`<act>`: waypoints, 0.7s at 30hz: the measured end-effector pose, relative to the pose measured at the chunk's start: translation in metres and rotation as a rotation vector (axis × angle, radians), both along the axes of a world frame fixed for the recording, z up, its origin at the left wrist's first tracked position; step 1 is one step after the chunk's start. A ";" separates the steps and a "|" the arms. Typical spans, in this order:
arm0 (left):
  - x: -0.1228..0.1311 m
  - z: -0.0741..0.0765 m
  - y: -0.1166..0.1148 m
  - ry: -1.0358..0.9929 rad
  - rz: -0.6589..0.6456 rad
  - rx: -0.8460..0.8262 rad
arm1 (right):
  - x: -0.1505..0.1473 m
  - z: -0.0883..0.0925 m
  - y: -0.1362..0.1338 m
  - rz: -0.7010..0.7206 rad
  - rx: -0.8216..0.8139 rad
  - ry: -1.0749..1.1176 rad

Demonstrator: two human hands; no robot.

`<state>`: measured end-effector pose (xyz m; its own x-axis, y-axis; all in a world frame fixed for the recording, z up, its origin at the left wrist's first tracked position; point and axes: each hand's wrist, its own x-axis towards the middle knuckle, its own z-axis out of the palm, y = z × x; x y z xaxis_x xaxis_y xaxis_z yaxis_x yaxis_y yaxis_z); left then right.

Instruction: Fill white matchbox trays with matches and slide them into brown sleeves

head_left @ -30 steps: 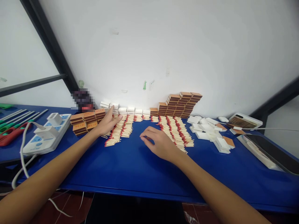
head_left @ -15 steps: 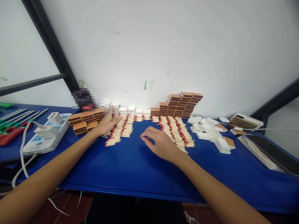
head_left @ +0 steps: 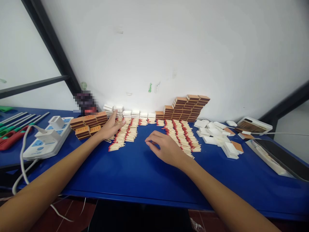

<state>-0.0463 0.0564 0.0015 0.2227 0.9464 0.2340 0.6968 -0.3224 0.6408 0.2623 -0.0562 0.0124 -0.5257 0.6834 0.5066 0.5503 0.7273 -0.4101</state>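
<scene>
My left hand (head_left: 111, 128) is stretched out at the back left, thumb spread from the fingers. It lies beside the left rows of red-tipped matches (head_left: 120, 137), its fingertips close to the stacked white matchbox trays (head_left: 118, 109); whether they touch is unclear. My right hand (head_left: 163, 146) hovers low over the blue table (head_left: 116, 174), fingers loosely curved with a gap to the thumb and nothing visible in them. To its right, more rows of matches (head_left: 187, 133) lie partly behind the wrist. Brown matchboxes (head_left: 185, 109) rise in steps against the wall behind.
Brown matchboxes (head_left: 89, 124) are stacked at left beside a white power strip (head_left: 48, 138) with cables. Scissors (head_left: 16, 137) lie farther left. White trays (head_left: 214, 132) are heaped at right, near a phone (head_left: 282, 156) and a white-edged device (head_left: 253, 125).
</scene>
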 end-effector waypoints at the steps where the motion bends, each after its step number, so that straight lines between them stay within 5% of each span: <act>1: 0.000 0.000 0.000 0.003 0.000 0.001 | 0.000 0.000 0.000 -0.001 0.000 -0.001; 21: -0.001 -0.005 -0.011 0.022 0.019 0.066 | -0.001 0.001 -0.001 0.000 0.015 -0.006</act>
<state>-0.0474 0.0454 -0.0031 0.2106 0.9332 0.2913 0.7169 -0.3500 0.6030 0.2617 -0.0575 0.0133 -0.5292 0.6754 0.5137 0.5526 0.7337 -0.3954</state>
